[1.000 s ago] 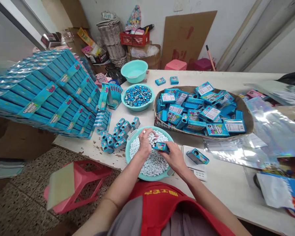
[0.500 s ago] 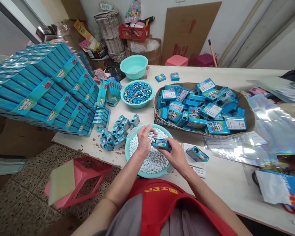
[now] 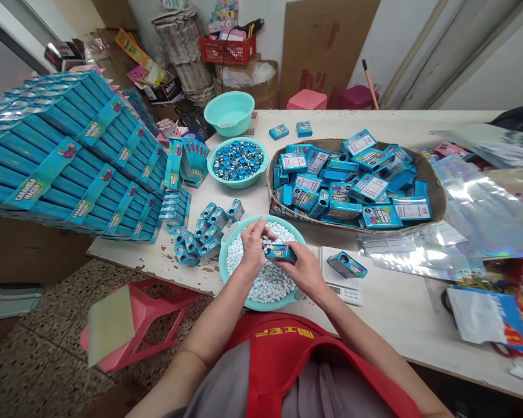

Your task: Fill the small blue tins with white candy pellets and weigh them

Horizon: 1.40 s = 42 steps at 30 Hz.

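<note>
My right hand [image 3: 304,266] grips a small blue candy tin [image 3: 280,253], held tilted over a turquoise basin [image 3: 225,284] full of small white candies [image 3: 268,284]. My left hand [image 3: 253,244] is cupped at the tin's left end, fingers curled around some of the white candies. Several of those candies show between the hand and the tin's opening. To the right, another blue tin with a round hole [image 3: 347,265] sits on a white scale [image 3: 351,295]. Left of the basin, several blue tins with round openings [image 3: 209,232] stand grouped on the table.
A cut-down cardboard box [image 3: 438,197] of blue tins lies beyond the scale. A turquoise bowl of round blue and silver caps [image 3: 239,161] and another turquoise bowl [image 3: 229,110] stand behind. Stacked blue display boxes [image 3: 70,157] rise at left; clear plastic sheets [image 3: 483,209] cover the right.
The view has shifted slightly. My left hand stays at the tin's open end with candies, its fingers moving a little. My right hand keeps hold of the tin.
</note>
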Each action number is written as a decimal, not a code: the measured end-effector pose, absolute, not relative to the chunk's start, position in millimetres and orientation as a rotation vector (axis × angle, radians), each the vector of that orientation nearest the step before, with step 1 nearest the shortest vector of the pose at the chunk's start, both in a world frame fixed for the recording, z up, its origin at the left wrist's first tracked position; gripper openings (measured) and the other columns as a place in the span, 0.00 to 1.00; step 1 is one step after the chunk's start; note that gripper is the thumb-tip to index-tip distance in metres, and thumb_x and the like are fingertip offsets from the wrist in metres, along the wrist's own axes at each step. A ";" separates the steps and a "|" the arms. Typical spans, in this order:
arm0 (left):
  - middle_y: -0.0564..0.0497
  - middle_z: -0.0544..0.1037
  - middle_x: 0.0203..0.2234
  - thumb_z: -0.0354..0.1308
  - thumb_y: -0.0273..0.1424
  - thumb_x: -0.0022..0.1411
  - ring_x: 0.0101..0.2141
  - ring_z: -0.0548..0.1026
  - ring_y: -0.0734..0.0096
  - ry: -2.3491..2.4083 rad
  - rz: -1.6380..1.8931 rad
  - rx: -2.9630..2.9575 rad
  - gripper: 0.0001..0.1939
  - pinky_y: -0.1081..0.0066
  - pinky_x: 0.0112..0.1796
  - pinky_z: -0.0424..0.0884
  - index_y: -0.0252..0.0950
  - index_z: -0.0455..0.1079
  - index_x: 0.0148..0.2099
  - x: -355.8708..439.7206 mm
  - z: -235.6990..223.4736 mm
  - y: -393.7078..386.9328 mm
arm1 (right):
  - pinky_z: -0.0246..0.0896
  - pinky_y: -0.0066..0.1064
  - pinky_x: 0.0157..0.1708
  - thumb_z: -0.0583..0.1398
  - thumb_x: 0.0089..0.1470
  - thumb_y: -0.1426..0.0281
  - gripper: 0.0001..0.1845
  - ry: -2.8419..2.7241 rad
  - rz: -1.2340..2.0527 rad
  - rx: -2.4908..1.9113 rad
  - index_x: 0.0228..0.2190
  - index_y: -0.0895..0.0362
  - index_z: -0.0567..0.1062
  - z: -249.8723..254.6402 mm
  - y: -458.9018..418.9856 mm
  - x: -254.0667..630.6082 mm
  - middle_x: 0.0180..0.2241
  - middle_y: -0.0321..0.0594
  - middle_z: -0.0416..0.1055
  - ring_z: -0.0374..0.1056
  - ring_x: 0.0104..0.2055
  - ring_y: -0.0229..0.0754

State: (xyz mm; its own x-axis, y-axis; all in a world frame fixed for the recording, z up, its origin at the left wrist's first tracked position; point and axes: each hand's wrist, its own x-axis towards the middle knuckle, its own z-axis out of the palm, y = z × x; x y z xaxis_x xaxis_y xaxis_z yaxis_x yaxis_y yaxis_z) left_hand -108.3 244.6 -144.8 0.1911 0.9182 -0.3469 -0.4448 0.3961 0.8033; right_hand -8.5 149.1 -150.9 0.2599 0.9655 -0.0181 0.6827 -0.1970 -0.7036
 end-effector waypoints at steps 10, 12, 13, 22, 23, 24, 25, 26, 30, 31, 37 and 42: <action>0.57 0.68 0.15 0.60 0.43 0.53 0.14 0.62 0.82 0.897 1.037 0.686 0.16 0.78 0.17 0.56 0.35 0.65 0.28 -108.1 -142.7 242.2 | 0.60 0.40 0.43 0.63 0.48 0.65 0.14 -1.411 0.619 -1.927 0.39 0.54 0.72 -154.0 149.2 -10.8 0.40 0.42 0.74 0.68 0.43 0.50; 0.57 0.67 0.15 0.59 0.42 0.54 0.12 0.58 0.83 0.878 1.051 0.704 0.15 0.78 0.16 0.52 0.36 0.65 0.28 -111.8 -149.6 247.9 | 0.61 0.41 0.43 0.64 0.47 0.62 0.16 -1.317 0.637 -1.917 0.39 0.55 0.72 -154.7 143.8 -6.5 0.40 0.42 0.74 0.68 0.43 0.50; 0.57 0.66 0.15 0.58 0.42 0.55 0.13 0.58 0.82 0.890 1.060 0.708 0.14 0.77 0.16 0.52 0.36 0.65 0.28 -114.3 -156.2 252.5 | 0.61 0.40 0.43 0.64 0.46 0.61 0.17 -1.272 0.652 -1.899 0.39 0.54 0.72 -153.8 139.0 -3.7 0.40 0.42 0.74 0.68 0.43 0.50; 0.44 0.75 0.41 0.58 0.38 0.57 0.48 0.69 0.56 1.217 0.555 1.738 0.11 0.61 0.51 0.60 0.38 0.73 0.38 -110.6 -251.6 264.1 | 0.64 0.37 0.42 0.65 0.45 0.58 0.20 -1.092 0.618 -1.854 0.39 0.55 0.73 -145.2 98.9 14.3 0.37 0.40 0.74 0.69 0.40 0.47; 0.44 0.74 0.44 0.57 0.39 0.58 0.49 0.68 0.56 1.220 0.472 1.846 0.13 0.61 0.51 0.59 0.38 0.73 0.42 -108.6 -255.0 258.2 | 0.64 0.38 0.42 0.65 0.45 0.58 0.21 -1.081 0.608 -1.861 0.39 0.55 0.73 -146.9 98.9 14.7 0.37 0.41 0.74 0.69 0.40 0.47; 0.44 0.73 0.45 0.55 0.41 0.60 0.49 0.67 0.55 1.227 0.377 1.962 0.15 0.60 0.51 0.59 0.38 0.72 0.44 -107.5 -256.7 252.3 | 0.64 0.37 0.42 0.65 0.45 0.58 0.21 -1.064 0.600 -1.869 0.39 0.55 0.73 -148.9 99.2 15.0 0.38 0.41 0.74 0.69 0.40 0.46; 0.44 0.72 0.45 0.54 0.42 0.60 0.49 0.67 0.56 1.233 0.290 2.057 0.16 0.60 0.50 0.59 0.39 0.71 0.45 -107.3 -257.2 246.8 | 0.64 0.37 0.42 0.66 0.45 0.57 0.21 -1.049 0.597 -1.882 0.39 0.55 0.73 -150.8 99.6 15.2 0.38 0.40 0.74 0.69 0.40 0.46; 0.44 0.72 0.44 0.54 0.43 0.60 0.48 0.67 0.56 1.240 0.232 2.110 0.16 0.61 0.49 0.60 0.39 0.71 0.45 -108.0 -257.0 242.4 | 0.64 0.37 0.42 0.66 0.45 0.57 0.21 -1.040 0.599 -1.898 0.39 0.55 0.73 -152.7 99.8 15.3 0.38 0.40 0.74 0.69 0.39 0.46; 0.46 0.73 0.36 0.56 0.38 0.58 0.43 0.69 0.60 1.325 0.308 1.990 0.09 0.67 0.43 0.62 0.38 0.72 0.34 -114.5 -256.9 238.4 | 0.64 0.36 0.39 0.66 0.45 0.55 0.22 -1.044 0.650 -1.957 0.38 0.56 0.73 -157.6 99.7 14.7 0.36 0.40 0.75 0.69 0.37 0.45; 0.47 0.73 0.32 0.58 0.36 0.56 0.40 0.70 0.62 1.359 0.397 1.840 0.08 0.68 0.41 0.62 0.38 0.71 0.31 -116.0 -256.6 240.4 | 0.63 0.36 0.39 0.65 0.45 0.55 0.22 -1.043 0.668 -1.966 0.38 0.56 0.73 -157.9 99.7 14.2 0.36 0.40 0.75 0.69 0.37 0.45; 0.56 0.65 0.18 0.57 0.41 0.51 0.19 0.63 0.76 1.275 0.690 0.944 0.14 0.74 0.22 0.57 0.36 0.64 0.25 -121.7 -222.5 251.0 | 0.63 0.37 0.39 0.64 0.46 0.54 0.21 -1.140 0.665 -1.991 0.38 0.55 0.73 -156.7 105.8 8.7 0.37 0.41 0.74 0.69 0.38 0.47; 0.56 0.67 0.20 0.60 0.35 0.48 0.19 0.67 0.78 0.838 0.924 0.545 0.10 0.76 0.20 0.60 0.35 0.63 0.27 -124.4 -171.7 245.1 | 0.63 0.39 0.40 0.63 0.49 0.58 0.18 -1.377 0.596 -1.987 0.40 0.55 0.72 -159.8 121.6 -5.0 0.40 0.44 0.74 0.69 0.42 0.51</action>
State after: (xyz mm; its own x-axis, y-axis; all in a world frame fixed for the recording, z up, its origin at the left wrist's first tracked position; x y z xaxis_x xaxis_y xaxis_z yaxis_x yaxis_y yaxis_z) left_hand -124.4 245.1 -171.7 0.3348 0.8594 -0.3865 -0.4691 0.5078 0.7226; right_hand -5.0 121.6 -159.8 0.3476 0.9376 -0.0075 0.6470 -0.2457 -0.7218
